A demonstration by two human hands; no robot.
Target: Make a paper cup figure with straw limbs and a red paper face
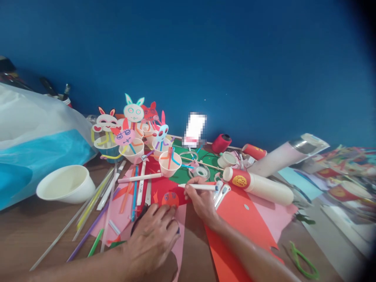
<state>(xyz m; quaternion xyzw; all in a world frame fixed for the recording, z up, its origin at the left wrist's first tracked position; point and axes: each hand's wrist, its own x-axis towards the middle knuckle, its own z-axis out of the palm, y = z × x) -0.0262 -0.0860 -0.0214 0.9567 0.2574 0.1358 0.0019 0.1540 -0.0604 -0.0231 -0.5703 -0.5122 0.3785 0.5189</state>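
Indoors, at a brown table (23,250) before a deep blue wall (205,58), a person's right hand (198,196) pinches a slim white pen (207,187) between thumb and fingers. The pen's long axis runs nearly sideways, its tip aimed left. Just left of that tip and a little nearer the person lies a round red paper face (170,200), apart from the pen, with eyes drawn in purple. The left hand (155,231) is the nearer of the two, palm down, its fingers touching the face's lower edge; whether they pinch anything beneath, one cannot tell.

Smooth red paper (155,169) spreads beyond the face, and a flat orange-red sheet (235,223) extends beneath the right forearm. Farther back, flat paper animal faces (134,111) rise on bent plastic straws from tapered cups (132,150). A ribbed cup stack (272,188), banded in red and gold, lies at right; at left, a rounded white bowl (63,188) sits near a crinkled plastic bag (44,149).
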